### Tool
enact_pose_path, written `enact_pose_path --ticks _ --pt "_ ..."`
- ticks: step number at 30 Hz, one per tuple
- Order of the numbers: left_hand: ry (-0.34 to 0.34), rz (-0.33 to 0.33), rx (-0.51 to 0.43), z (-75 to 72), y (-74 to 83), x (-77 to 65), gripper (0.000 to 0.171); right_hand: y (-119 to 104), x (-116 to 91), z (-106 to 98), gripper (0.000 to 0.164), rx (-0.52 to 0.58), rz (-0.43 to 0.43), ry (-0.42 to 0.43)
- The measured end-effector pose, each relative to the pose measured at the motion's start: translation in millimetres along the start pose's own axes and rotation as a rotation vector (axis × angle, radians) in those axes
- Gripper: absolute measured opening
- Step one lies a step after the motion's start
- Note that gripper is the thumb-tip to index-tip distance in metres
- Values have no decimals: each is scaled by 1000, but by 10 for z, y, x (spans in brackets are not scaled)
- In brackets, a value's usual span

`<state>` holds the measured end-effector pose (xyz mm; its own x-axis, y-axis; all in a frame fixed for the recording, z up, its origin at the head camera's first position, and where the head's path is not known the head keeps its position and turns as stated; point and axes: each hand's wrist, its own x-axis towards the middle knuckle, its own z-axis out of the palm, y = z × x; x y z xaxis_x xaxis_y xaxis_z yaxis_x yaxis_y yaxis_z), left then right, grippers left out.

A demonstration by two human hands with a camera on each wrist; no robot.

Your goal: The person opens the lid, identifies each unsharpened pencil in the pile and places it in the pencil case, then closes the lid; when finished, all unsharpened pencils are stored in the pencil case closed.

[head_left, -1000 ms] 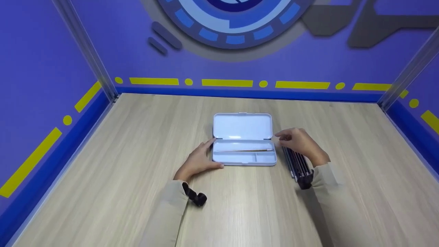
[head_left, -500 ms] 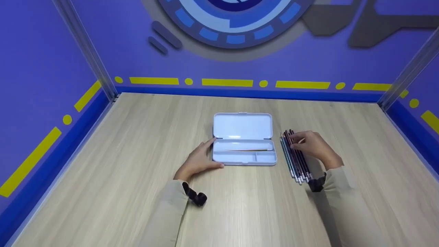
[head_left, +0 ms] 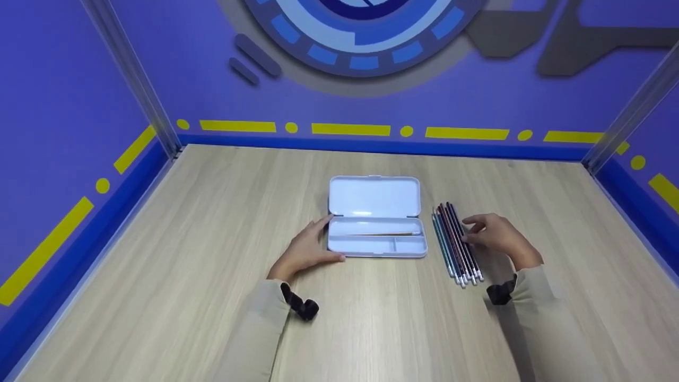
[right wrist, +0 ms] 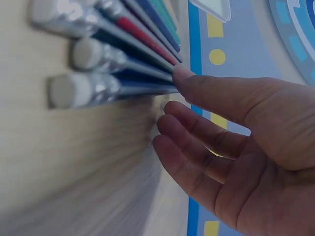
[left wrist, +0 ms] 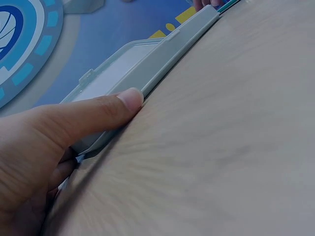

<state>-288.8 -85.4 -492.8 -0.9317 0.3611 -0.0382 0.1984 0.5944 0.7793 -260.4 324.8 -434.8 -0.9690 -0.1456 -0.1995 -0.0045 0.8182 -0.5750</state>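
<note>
Pencils (head_left: 455,246) lie side by side on the tabletop (head_left: 371,318), at three o'clock from the open white case (head_left: 360,245), where one more pencil (head_left: 384,234) rests. The left grip (head_left: 306,249) clasps that case at nine o'clock; the right grip (head_left: 497,234), relaxed and holding nothing (contact unclear), sits at the pencils' two o'clock.

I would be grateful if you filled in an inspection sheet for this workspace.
Surface: pale wood-grain table.
Job's things: white case open, with a pencil in its rear compartment; loose pencils side by side to its right, eraser ends towards the person.
Clutter: nothing seen.
Left hand: grips the case's left end.
Right hand: beside the loose pencils, thumb and fingers apart; contact unclear.
Cables: nothing seen.
Surroundings: printed blue-purple walls, metal corner posts.
</note>
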Motion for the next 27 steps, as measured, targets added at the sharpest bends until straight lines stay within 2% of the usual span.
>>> enact_pose_path --ticks 6,15,23,27 --pt "9 16 3 -34 4 3 105 -7 11 -3 49 15 27 -18" --pt "8 26 0 10 -2 6 105 31 -1 48 48 63 85 10" --pt "2 12 1 21 -21 7 106 30 16 28 50 71 53 9" --pt "4 17 -3 8 -22 12 106 16 30 11 51 88 64 15"
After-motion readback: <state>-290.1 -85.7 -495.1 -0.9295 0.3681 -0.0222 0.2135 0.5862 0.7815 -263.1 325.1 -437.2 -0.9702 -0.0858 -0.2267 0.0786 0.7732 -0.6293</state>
